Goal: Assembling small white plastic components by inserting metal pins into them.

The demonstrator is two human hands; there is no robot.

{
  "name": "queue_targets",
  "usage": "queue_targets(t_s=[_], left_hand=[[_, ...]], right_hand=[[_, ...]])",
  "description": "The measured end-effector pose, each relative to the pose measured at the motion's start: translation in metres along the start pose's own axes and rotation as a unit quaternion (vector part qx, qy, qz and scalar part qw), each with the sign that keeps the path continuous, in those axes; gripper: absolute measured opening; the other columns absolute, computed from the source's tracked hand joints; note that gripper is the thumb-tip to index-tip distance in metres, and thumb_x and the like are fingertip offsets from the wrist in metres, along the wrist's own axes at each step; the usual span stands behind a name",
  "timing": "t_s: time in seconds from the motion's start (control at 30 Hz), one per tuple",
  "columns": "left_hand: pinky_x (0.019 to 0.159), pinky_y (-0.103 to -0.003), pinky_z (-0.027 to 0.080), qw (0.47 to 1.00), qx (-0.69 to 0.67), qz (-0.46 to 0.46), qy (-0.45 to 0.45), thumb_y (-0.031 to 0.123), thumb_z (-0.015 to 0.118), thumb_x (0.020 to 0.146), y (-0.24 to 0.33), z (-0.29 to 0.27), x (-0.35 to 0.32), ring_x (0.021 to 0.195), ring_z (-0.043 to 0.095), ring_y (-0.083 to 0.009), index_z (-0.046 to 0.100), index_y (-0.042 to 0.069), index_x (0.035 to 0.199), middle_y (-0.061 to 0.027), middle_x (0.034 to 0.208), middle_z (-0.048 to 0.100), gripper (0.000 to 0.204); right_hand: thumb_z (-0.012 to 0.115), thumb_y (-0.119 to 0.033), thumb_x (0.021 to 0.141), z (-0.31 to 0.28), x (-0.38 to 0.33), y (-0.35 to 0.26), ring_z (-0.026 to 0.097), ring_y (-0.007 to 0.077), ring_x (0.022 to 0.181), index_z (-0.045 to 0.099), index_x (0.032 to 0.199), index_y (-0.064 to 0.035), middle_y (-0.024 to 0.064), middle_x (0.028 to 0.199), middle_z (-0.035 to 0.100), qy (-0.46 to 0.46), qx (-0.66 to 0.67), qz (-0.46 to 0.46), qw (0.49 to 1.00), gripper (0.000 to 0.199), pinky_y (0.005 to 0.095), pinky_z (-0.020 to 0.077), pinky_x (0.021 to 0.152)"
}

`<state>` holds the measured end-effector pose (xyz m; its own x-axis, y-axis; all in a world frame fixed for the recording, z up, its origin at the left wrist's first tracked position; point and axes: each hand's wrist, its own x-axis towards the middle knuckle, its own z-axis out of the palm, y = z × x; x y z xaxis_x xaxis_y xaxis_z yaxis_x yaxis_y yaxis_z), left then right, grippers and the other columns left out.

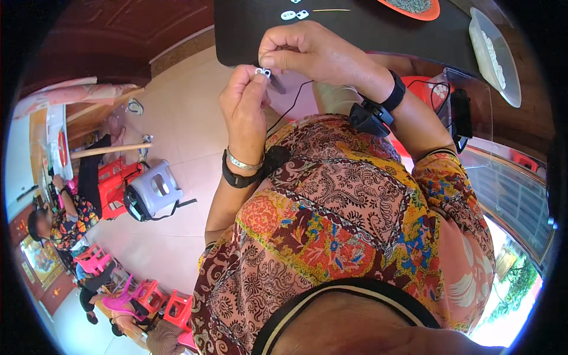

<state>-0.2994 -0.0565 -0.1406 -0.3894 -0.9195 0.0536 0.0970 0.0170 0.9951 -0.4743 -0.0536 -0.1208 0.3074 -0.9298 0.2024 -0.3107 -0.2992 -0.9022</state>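
Note:
My left hand (244, 109) pinches a small white plastic piece (259, 71) with dark round holes between thumb and fingertips. Right beside it, the thumb and fingers of my right hand (310, 52) are pressed together at the piece's upper edge. Whatever they hold is too small to make out. Both hands are raised just off the near edge of a dark table (248, 29). On the table lie a white oval piece with holes (288, 15), a smaller white piece (303, 14) touching or close to it, and a thin wooden stick (331, 10).
An orange bowl (436, 12) of small grey metal bits and a white tray (480, 44) of white pieces stand at the far right. Below the table's right side is a red stool (417, 89). Leftward are a grey stool (160, 189) and a seated person (74, 216).

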Motion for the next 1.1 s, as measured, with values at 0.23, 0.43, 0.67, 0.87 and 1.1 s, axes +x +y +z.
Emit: queue_targets(t_s=[0.23,0.43,0.67,0.87,1.1], left_hand=[[0.055,-0.022,0.034,0.999,0.039,0.000,-0.004,0.013,0.047,0.088,0.002,0.000,-0.002,0.058,0.041,-0.0078,0.055,0.000,0.083,0.0004,0.063,0.046,0.016],[0.050,-0.020,0.033,1.000,0.022,0.013,0.003,0.010,0.049,0.087,-0.002,-0.001,-0.003,0.056,0.041,-0.0042,0.054,0.001,0.076,0.0028,0.062,0.047,0.014],[0.049,-0.022,0.033,0.999,0.031,0.025,0.027,0.010,0.049,0.087,-0.004,0.004,-0.003,0.054,0.041,-0.0050,0.053,0.000,0.074,0.0020,0.059,0.046,0.016],[0.047,-0.024,0.033,0.997,0.053,0.064,0.007,0.010,0.051,0.086,-0.020,-0.005,-0.004,0.052,0.042,-0.0067,0.055,0.000,0.074,0.0012,0.057,0.046,0.016],[0.051,-0.021,0.033,0.999,0.035,-0.013,-0.014,0.011,0.050,0.088,-0.017,-0.012,-0.004,0.056,0.043,-0.0058,0.055,0.002,0.078,0.0023,0.061,0.047,0.014]], right_hand=[[0.056,-0.017,0.089,0.000,-0.002,0.000,0.051,0.0053,0.069,0.057,0.086,-0.0002,-0.0009,0.073,0.057,0.009,0.010,0.011,1.000,0.017,0.0218,0.0437,0.064],[0.056,-0.018,0.088,0.004,-0.003,0.000,0.050,0.0061,0.066,0.056,0.085,-0.0003,0.0003,0.070,0.055,0.005,-0.014,0.011,1.000,0.017,0.0231,0.0428,0.060],[0.055,-0.015,0.087,0.012,-0.004,0.006,0.049,0.0075,0.062,0.055,0.083,0.0001,0.0022,0.066,0.055,0.054,-0.068,-0.020,0.996,0.015,0.0249,0.0425,0.057],[0.059,-0.013,0.083,0.025,-0.009,0.010,0.053,0.0104,0.060,0.058,0.081,-0.0001,0.0068,0.066,0.058,0.095,-0.073,-0.028,0.992,0.013,0.0270,0.0437,0.056],[0.061,-0.025,0.081,0.005,-0.010,-0.002,0.064,0.0267,0.066,0.065,0.085,-0.0059,0.0133,0.073,0.064,0.039,-0.036,0.020,0.998,0.020,0.0344,0.0480,0.060]])
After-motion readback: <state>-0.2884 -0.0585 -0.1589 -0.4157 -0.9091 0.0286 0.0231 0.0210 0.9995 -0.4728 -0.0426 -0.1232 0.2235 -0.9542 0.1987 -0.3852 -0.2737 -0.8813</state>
